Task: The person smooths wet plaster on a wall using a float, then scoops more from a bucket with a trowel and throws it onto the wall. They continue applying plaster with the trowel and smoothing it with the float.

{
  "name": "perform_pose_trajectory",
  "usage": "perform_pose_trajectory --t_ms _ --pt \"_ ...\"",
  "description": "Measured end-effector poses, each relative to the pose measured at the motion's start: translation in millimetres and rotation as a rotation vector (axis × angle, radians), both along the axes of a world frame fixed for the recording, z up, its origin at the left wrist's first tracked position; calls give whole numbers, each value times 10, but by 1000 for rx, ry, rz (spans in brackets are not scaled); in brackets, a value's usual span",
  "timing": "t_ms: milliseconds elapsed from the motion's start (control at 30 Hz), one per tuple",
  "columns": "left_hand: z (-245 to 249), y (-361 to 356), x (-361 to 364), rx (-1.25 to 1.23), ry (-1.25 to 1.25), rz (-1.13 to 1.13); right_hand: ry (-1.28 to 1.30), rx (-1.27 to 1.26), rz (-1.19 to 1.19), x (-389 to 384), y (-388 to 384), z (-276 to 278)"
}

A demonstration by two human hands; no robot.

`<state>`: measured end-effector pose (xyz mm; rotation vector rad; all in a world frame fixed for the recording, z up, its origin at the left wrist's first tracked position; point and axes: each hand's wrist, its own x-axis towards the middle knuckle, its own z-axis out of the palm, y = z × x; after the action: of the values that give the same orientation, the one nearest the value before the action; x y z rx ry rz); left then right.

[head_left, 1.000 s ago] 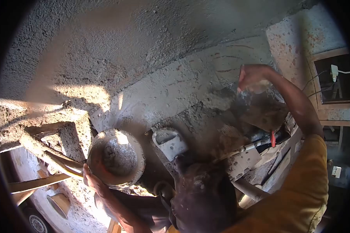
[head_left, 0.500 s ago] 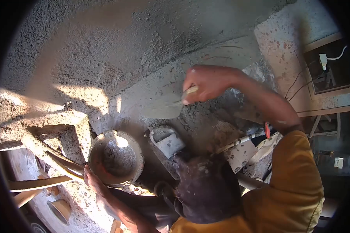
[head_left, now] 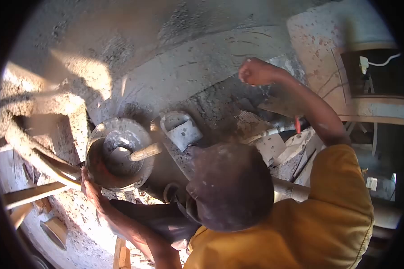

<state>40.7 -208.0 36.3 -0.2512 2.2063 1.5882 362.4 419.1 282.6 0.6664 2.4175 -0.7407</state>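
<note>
Neither of my hands shows. A person [head_left: 278, 228] in a yellow shirt is seen from above and behind, head bent down. That person's right hand [head_left: 257, 71] is raised near the grey wet surface [head_left: 197, 58], fingers curled, with no tool visible in it. The person's left hand [head_left: 92, 188] touches the lower left rim of a round bucket [head_left: 120, 154]. Inside the bucket is grey wet material, with a trowel in it; its wooden handle [head_left: 146, 151] sticks out to the right. A pale, cut-open container [head_left: 182, 131] stands to the right of the bucket.
Mud-caked wooden frame pieces [head_left: 49, 159] are at the left. A small bowl-like piece [head_left: 54, 233] lies lower left. Broken boards and a pipe [head_left: 292, 189] are right of the person's head. A white plug and cable [head_left: 364, 62] hang by a dark opening, upper right.
The trowel has left the person's right hand and is now in the bucket. That hand has moved up and right. The view has shifted, so the bucket appears further left and higher.
</note>
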Motion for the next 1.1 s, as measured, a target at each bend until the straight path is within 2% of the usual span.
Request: perform_pose_trajectory --t_ms 33,67,100,133,167,200,233,333,367,433,467,500,567,600,633,700,767,833,867,900,967,1033,1100 --pt "-190 -105 7 72 140 -55 14 29 -48 335 172 -166" --pt "-375 -229 22 148 274 -112 -66 129 4 427 85 -154" --pt "72 20 86 -16 170 26 -149 227 60 533 2 -136" --pt "545 293 160 -156 49 162 -171 130 -12 716 58 -241" --pt "759 426 186 -270 64 271 -183 27 -200 795 -43 -278" --pt "776 376 157 -280 102 328 -182 -117 -404 1016 12 -430" --pt "765 327 109 -270 138 364 -204 -167 -499 1057 -60 -467" --pt "1112 368 -120 -703 266 503 -239 -148 -454 951 -375 -460" --pt "1146 270 -219 -561 255 450 -238 -144 -436 904 -437 -464" --pt "847 -112 -596 -467 452 270 -182 -120 -350 851 -488 -514" --pt "877 -211 -773 -487 429 112 -133 -98 -277 820 -470 -605" --pt "957 -178 -820 -486 455 64 -88 -79 -202 766 -466 -644" --pt "755 -280 -968 -738 513 11 53 12 -50 497 -625 -587" --pt "662 -365 -1004 -659 550 -13 87 10 -75 380 -695 -560" --pt "772 -331 -943 -584 580 -40 117 5 -99 284 -766 -532" --pt "931 -315 -790 -674 544 -39 165 6 -130 79 -876 -415" --pt "1078 -383 -646 -546 598 1 196 11 -151 -107 -978 -162" --pt "1368 -441 -495 -523 757 -8 382 -11 -195 -303 -995 3" --pt "2062 -64 -312 -513 558 45 473 -24 -216 -412 -1023 85" --pt "2371 44 -259 -452 576 60 535 -46 -212 -546 -1086 189" --pt "2800 254 -272 -254 840 -14 675 -84 -198 -878 -1237 390" --pt "3385 710 -236 -129 970 25 755 -126 -121 -1163 -1386 435" --pt "3727 1097 -481 -8 1184 37 834 -170 -61 -1393 -1589 470"
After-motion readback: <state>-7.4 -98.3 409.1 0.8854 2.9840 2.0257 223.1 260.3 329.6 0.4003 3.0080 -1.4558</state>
